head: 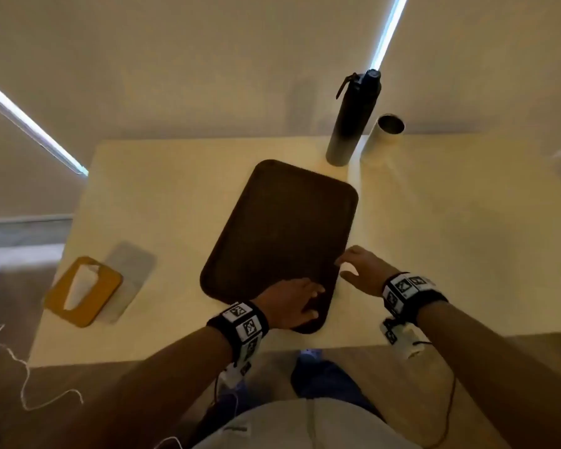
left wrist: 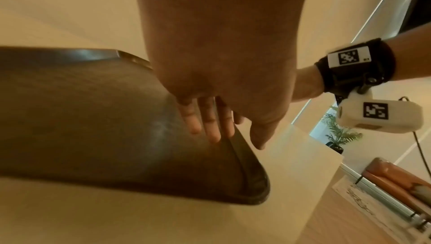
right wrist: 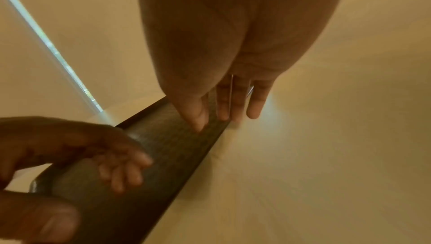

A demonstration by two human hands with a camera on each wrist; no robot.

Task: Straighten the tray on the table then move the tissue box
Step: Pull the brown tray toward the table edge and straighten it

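Observation:
A dark brown tray (head: 279, 231) lies slanted on the cream table (head: 450, 238), its far end leaning left. My left hand (head: 314, 303) rests on the tray's near right corner, fingers (left wrist: 210, 124) straight and flat on its surface, thumb off the rim. The right hand (head: 344, 264) touches the tray's right edge with straight fingers (right wrist: 233, 104), its thumb over the tray (right wrist: 177, 148). The tissue box (head: 85, 291), grey with a yellow top and a white tissue showing, stands near the table's left front corner, away from both hands.
A tall dark bottle (head: 350, 121) and a white tumbler (head: 382, 134) stand at the table's far edge, just beyond the tray. A white cord (head: 13, 361) lies on the floor at left. The near table edge runs just below my wrists.

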